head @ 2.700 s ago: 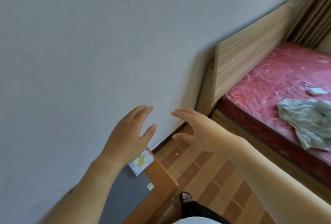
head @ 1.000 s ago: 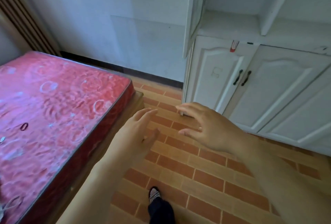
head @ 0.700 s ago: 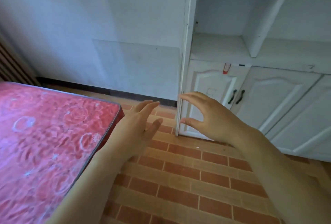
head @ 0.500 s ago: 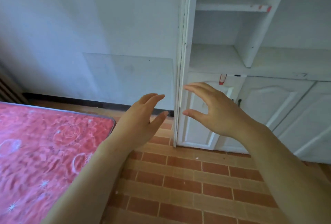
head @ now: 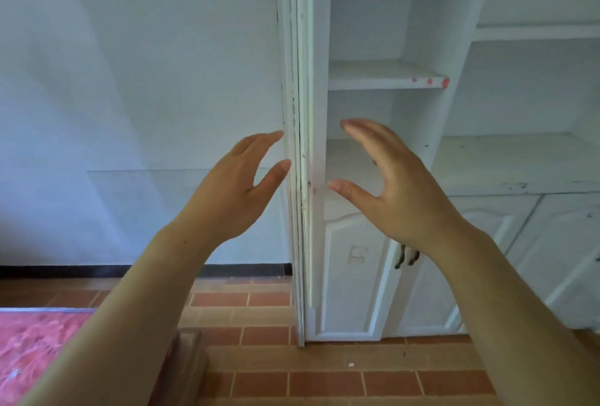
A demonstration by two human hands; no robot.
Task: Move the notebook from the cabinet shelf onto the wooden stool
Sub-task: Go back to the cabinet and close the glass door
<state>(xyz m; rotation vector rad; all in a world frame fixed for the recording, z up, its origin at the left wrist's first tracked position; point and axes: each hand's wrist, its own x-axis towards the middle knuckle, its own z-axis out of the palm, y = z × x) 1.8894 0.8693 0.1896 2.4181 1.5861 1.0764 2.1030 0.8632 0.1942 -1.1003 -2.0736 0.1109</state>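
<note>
A white cabinet [head: 305, 113] with open shelves fills the right half of the view. Its shelves [head: 373, 76] that I can see hold nothing. Neither the notebook nor the wooden stool is in view. My left hand [head: 233, 191] is raised in front of the cabinet's left edge, fingers spread, holding nothing. My right hand [head: 393, 184] is raised in front of the lower left shelf, fingers apart and slightly curled, also holding nothing.
Below the shelves are white cabinet doors [head: 350, 269] with dark handles [head: 406, 258]. A pale wall [head: 139, 81] lies to the left. The floor [head: 324, 383] is brown tile. A corner of the red mattress [head: 35, 347] on its wooden frame sits at bottom left.
My view has swung from the stool with the notebook, past the bed, up to the white cabinet. Both hands stayed raised and holding nothing, and now sit closer to the shelves.
</note>
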